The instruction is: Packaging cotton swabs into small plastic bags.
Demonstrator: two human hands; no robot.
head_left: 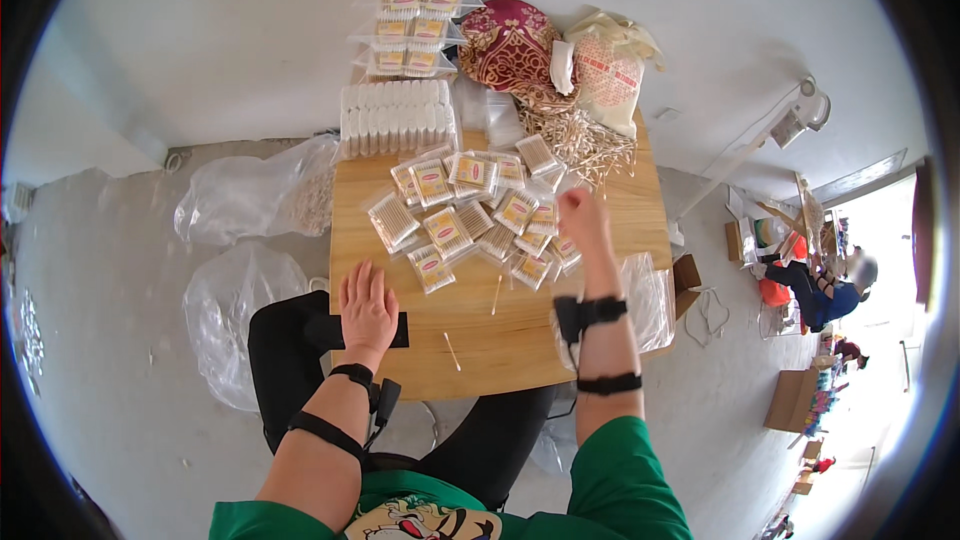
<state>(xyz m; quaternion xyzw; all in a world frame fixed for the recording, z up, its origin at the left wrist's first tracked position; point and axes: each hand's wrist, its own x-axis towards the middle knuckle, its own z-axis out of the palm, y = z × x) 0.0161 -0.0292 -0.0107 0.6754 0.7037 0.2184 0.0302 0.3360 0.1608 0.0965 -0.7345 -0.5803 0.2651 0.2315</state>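
My left hand point(368, 312) lies flat at the left front edge of the wooden table point(400, 330), fingers stretched out and nothing in them. Farther off on the right, my right hand point(584, 222) is raised at the side of a heap of small clear packets of cotton swabs point(447, 230). Its fingers are curled closed; whatever they hold, if anything, is hidden. Just beyond it spreads a pile of loose cotton swabs point(575, 143). Single cotton swabs lie between my hands, one of them a white-tipped swab point(452, 351) near the front edge.
Bundled white packs point(396, 118) stand at the table's back left, with a tall stack of bagged packets point(415, 10) behind. A patterned maroon cloth point(510, 40) and a cream sack point(608, 70) rest behind the swabs. Clear bags point(645, 302) lie at the right edge. A person point(835, 295) sits far right.
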